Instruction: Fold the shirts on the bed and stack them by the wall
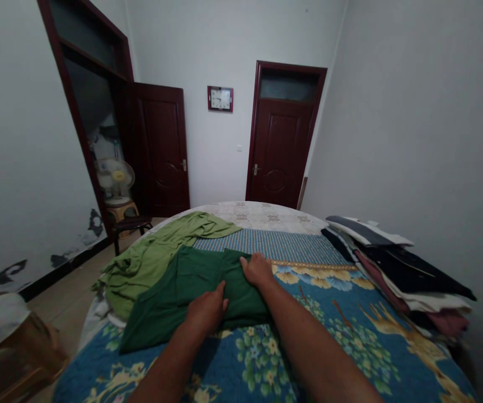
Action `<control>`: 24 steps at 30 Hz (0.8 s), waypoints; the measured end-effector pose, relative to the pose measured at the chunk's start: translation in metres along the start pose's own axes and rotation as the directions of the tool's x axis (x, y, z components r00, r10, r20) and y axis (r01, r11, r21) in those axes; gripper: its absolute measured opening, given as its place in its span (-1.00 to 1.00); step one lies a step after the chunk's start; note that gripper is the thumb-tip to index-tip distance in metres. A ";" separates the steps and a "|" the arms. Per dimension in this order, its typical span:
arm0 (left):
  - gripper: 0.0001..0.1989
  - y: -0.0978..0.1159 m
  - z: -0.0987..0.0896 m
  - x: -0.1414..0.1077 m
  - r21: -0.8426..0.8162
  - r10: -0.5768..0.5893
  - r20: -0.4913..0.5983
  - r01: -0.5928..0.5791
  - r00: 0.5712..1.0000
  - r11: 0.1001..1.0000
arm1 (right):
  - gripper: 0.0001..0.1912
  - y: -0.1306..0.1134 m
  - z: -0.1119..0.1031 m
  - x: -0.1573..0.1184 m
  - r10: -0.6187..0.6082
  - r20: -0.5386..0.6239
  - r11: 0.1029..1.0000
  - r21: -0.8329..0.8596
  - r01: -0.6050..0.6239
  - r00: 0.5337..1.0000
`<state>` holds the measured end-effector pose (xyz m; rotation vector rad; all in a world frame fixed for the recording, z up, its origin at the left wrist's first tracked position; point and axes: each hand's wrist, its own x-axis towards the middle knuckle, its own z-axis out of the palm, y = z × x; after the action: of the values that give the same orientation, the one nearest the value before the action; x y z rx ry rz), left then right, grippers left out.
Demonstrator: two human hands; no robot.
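A dark green garment (165,302), partly folded, is spread across the bed in front of me. My left hand (206,309) is at its near edge, fingers bent and closed on the cloth. At the garment's far right part, my right hand (258,270) has its fingers curled round the fabric; some fingertips are hidden. A light green garment (149,266) lies loosely crumpled beyond and to the left, partly touching the dark green one.
A stack of folded clothes (396,268) stands on the right of the bed by the wall. The bed has a blue floral cover (329,336) and a striped cloth (283,243). At left are a stool (1,324), a dark chair (134,224) and a fan (117,176).
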<state>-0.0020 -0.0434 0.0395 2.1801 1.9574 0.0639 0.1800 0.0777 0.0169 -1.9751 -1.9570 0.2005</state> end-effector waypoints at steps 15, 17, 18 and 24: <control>-0.46 0.002 -0.018 -0.009 0.038 0.022 -0.038 -0.020 0.999 0.999 | -0.17 0.025 -0.002 -0.123 -0.169 0.031 0.985 0.024 0.168 0.985; -0.56 0.010 -0.028 -0.010 0.075 -0.006 -0.114 0.015 0.994 0.997 | -0.19 0.027 -0.006 -0.132 -0.181 0.039 0.983 0.027 0.180 0.983; -0.57 0.015 -0.032 -0.008 0.082 -0.003 -0.158 0.016 0.987 0.997 | -0.20 0.027 -0.007 -0.135 -0.182 0.042 0.983 0.028 0.181 0.982; -0.43 0.035 -0.018 0.038 0.034 0.316 -0.183 -0.315 0.931 0.948 | -0.20 0.024 -0.014 -0.137 -0.186 0.061 0.982 0.024 0.185 0.981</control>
<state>0.0339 -0.0071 0.0600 2.5545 1.6694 0.3259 0.2027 -0.0591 0.0021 -1.7815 -2.1573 0.2339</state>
